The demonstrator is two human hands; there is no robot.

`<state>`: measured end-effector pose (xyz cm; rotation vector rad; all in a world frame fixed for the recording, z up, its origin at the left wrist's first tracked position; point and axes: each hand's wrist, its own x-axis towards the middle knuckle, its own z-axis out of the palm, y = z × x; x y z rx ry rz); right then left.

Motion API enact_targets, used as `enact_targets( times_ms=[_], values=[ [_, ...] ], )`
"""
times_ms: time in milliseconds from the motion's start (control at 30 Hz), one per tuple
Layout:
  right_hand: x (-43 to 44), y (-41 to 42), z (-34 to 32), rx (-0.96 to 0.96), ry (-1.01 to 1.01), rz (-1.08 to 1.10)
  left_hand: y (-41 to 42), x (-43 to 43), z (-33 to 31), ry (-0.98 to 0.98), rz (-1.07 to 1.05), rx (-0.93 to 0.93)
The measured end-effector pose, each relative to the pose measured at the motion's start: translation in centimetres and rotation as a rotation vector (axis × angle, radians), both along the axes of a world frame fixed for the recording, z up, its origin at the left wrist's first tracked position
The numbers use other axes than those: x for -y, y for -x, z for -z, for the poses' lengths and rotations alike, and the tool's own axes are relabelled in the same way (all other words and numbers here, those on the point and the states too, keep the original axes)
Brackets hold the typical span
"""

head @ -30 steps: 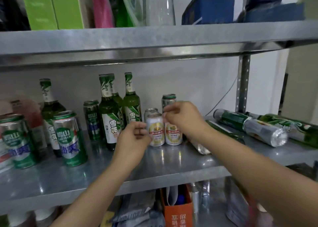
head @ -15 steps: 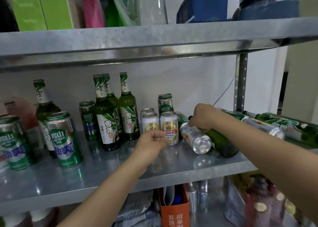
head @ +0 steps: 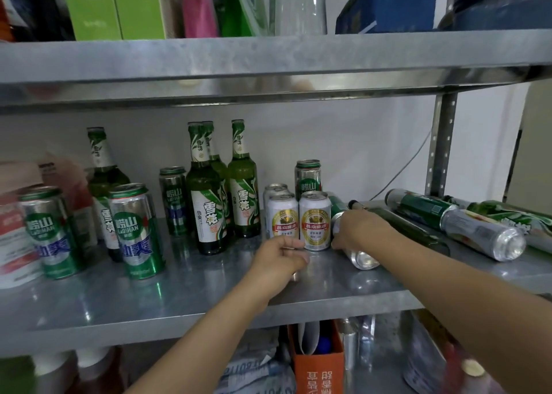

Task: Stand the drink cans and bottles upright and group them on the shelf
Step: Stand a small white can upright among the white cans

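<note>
- Left hand (head: 279, 257), loosely curled and empty, hovered just short of two upright white cans (head: 315, 223).
- Right hand (head: 360, 229) clamped over a fallen can (head: 363, 259) on the shelf (head: 179, 298) beside them.
- Right of that hand, a bottle (head: 403, 229) and a second can (head: 484, 235) lay flat, not yet stood up; left of both hands, green bottles (head: 209, 202) and green cans (head: 136, 232) stood grouped.
- Half a second before, the right hand was farther back, over the bottle.

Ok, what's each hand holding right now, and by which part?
The right hand grips the lying can around its body. The left hand curls at the base of the white can; hold unclear.
</note>
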<state>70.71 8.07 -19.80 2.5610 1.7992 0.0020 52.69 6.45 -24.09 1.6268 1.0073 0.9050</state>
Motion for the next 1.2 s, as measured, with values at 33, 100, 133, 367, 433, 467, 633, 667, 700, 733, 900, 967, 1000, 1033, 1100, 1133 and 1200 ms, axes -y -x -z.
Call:
enact_targets(
  times_ms=[33,100,133,367,433,467,633,667,700,733,900,967,1000,1033,1100,1133,1200],
  values=[
    [0.1,0.0,0.0,-0.004,-0.006,0.003,0.1,0.0,0.0,-0.005,0.004,-0.003],
    [0.5,0.2,-0.2,-0.013,-0.019,0.011,0.3,-0.1,0.1,-0.007,0.011,-0.004],
    [0.8,0.3,-0.3,-0.021,-0.027,0.014,0.3,-0.1,0.1,-0.007,0.016,-0.005],
    [3.5,-0.3,-0.6,-0.358,-0.233,0.085,-0.1,0.3,0.0,0.011,0.051,0.005],
    [4.2,-0.8,-0.3,-0.469,-0.320,0.100,-0.2,0.4,0.0,0.016,0.068,-0.003],
    [4.6,-1.0,0.0,-0.517,-0.369,0.102,-0.3,0.4,0.1,0.016,0.079,-0.004],
    [5.7,-0.7,1.5,-0.983,-0.608,-0.065,-0.7,1.2,-0.1,0.017,0.159,-0.021],
    [5.9,-0.2,1.6,-1.116,-0.636,-0.124,-0.9,1.3,0.0,0.028,0.180,-0.027],
    [6.1,0.4,1.6,-1.216,-0.667,-0.179,-0.9,1.5,-0.1,0.039,0.196,-0.029],
    [6.1,0.9,1.6,-1.286,-0.695,-0.226,-1.0,1.7,-0.1,0.043,0.209,-0.020],
    [5.1,3.7,2.4,-1.542,-0.684,-0.408,-0.6,1.4,-0.5,0.066,0.144,0.158],
    [4.6,4.4,2.6,-1.559,-0.633,-0.467,-0.2,1.0,-0.5,0.068,0.049,0.218],
    [4.3,4.6,2.7,-1.523,-0.626,-0.489,-0.1,0.7,-0.4,0.039,-0.027,0.219],
    [4.0,4.9,3.0,-1.446,-0.645,-0.494,0.0,0.5,-0.2,-0.014,-0.120,0.174],
    [3.4,5.2,3.8,-1.214,-0.689,-0.494,0.3,0.2,0.1,-0.147,-0.312,-0.009],
    [3.2,5.3,4.1,-1.096,-0.690,-0.488,0.4,0.1,0.2,-0.217,-0.381,-0.101],
    [3.3,5.6,4.6,-0.882,-0.689,-0.450,0.5,-0.3,0.7,-0.330,-0.430,-0.210]
  ],
)
